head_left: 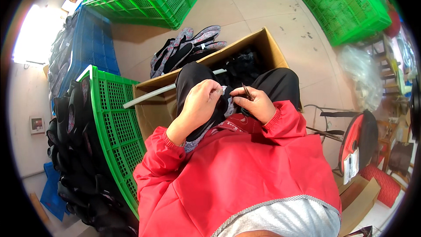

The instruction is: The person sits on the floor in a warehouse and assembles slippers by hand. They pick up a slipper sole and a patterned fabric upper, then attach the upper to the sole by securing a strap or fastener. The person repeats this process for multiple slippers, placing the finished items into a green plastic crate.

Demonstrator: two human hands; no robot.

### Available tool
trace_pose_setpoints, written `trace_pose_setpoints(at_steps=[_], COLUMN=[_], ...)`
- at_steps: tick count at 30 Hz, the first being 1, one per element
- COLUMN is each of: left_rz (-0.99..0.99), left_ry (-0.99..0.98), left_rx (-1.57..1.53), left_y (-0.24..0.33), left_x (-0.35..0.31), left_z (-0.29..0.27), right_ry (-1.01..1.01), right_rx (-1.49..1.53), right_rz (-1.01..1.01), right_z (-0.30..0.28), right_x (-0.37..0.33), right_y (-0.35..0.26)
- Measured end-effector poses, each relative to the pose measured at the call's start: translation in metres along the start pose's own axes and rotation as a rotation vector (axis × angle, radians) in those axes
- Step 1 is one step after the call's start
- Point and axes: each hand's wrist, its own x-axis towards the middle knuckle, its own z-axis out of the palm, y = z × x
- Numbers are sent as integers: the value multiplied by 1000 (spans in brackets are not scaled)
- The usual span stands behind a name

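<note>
Over my lap, a black fabric shoe with a grey floral pattern [230, 106] lies between my two hands, partly hidden by them. My left hand [201, 103] is closed, its thumb and fingertips pinched at the shoe's left edge. Dark thread snips [247, 92] stick up out of my right hand [258, 104], which is closed round them while its fingertips touch the shoe's right side. An open cardboard box [151, 116] stands in front of me around my knees, with black items [243, 66] inside. A white rod [153, 95] lies slanted across its left part.
Several patterned shoes [186, 48] lie heaped beyond the box. A green crate [115, 127] and many black shoes [74, 149] are at my left, a blue crate [94, 44] behind. Green crates [175, 0] stand farther off. A red-and-black folding seat [359, 138] and clear plastic bag [362, 77] are at right.
</note>
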Motion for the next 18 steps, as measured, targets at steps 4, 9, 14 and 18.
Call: trace_pose_setpoints(at_steps=[4,9,14,18], left_rz=[-167,-237,-339,-376], left_ry=[-1,6,-29,-44], left_rx=[-71,-117,-170,-239], left_y=[4,4,1,-4], left_x=[-1,-5,-3,-2], left_z=[-4,-2,-2,-1], right_ry=[28,4,-111,-186], right_rx=[64,-51,-333,-448], right_rz=[4,-155,-103,-135], right_z=[12,2,-11,-15], right_x=[2,8,2,6], right_y=[-6,9,-24,-28])
